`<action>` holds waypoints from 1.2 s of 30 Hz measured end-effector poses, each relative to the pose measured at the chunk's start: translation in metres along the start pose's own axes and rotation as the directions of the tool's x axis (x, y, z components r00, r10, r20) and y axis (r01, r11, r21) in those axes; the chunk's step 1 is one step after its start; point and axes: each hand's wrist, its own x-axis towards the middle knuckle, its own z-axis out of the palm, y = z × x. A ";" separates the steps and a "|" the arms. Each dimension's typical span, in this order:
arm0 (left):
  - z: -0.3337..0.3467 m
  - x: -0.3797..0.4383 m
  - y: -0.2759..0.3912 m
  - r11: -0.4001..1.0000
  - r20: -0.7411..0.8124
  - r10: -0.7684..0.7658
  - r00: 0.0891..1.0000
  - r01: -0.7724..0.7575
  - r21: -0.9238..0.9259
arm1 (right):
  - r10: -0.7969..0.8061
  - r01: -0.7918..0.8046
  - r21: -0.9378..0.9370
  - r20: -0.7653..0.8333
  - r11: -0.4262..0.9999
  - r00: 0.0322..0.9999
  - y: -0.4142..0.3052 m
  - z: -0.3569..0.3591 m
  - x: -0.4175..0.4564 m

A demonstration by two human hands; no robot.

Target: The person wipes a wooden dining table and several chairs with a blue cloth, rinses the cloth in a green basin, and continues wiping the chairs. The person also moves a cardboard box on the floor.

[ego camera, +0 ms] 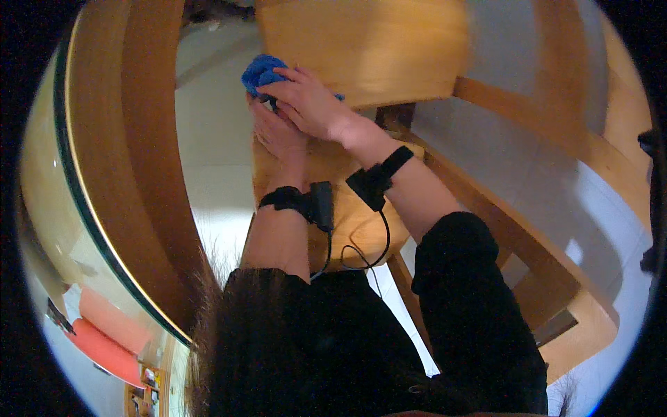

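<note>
A bunched blue cloth (264, 73) is in my right hand (312, 101), whose fingers lie over it. A small bit of blue shows at the far side of that hand. Just below, my left hand (279, 130) is close against the cloth and my right fingers; its fingertips are partly hidden, so its grip is unclear. Both hands are over the left edge of wooden furniture, between a broad upper wooden panel (359, 47) and a lower wooden surface (359, 229). Black straps with small boxes circle both wrists.
Along the left runs a table with a glass-like top (44, 140) and a wooden side (130, 156). To the right, wooden rails (500, 219) slant over a pale floor (521, 140). A black cable (386, 240) loops between the wrist boxes. Something red (109, 354) appears at lower left.
</note>
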 end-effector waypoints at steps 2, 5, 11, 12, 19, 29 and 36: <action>-0.001 0.013 -0.017 0.986 -0.040 -0.015 0.999 0.008 -0.169 | 0.006 -0.006 0.021 0.027 1.000 1.000 -0.003 -0.009 -0.024; -0.006 0.025 -0.043 0.984 -0.033 -0.040 0.999 0.033 -0.176 | -0.066 0.103 -0.261 0.148 0.960 0.987 0.006 -0.046 -0.063; -0.046 0.017 0.020 0.997 0.238 -0.018 0.971 0.035 -0.064 | 0.412 -0.521 -0.428 -0.325 0.738 0.851 0.024 -0.122 -0.092; -0.053 0.017 0.026 0.997 0.257 -0.005 0.967 0.024 -0.073 | 0.236 -0.513 -0.542 -0.499 0.666 0.834 0.003 -0.143 -0.072; -0.034 -0.015 0.050 0.971 0.206 0.234 0.950 -0.239 -0.002 | 0.040 -0.758 -0.644 -0.764 -0.101 0.644 -0.101 -0.270 -0.085; -0.050 -0.015 0.055 0.997 0.578 0.081 0.812 -0.070 -0.042 | 0.602 -0.378 -0.915 -0.223 0.143 0.767 -0.005 -0.176 -0.123; -0.081 -0.022 0.114 0.993 0.637 0.113 0.763 -0.114 -0.040 | 0.416 -0.491 -0.871 -0.442 0.013 0.795 -0.084 -0.273 -0.107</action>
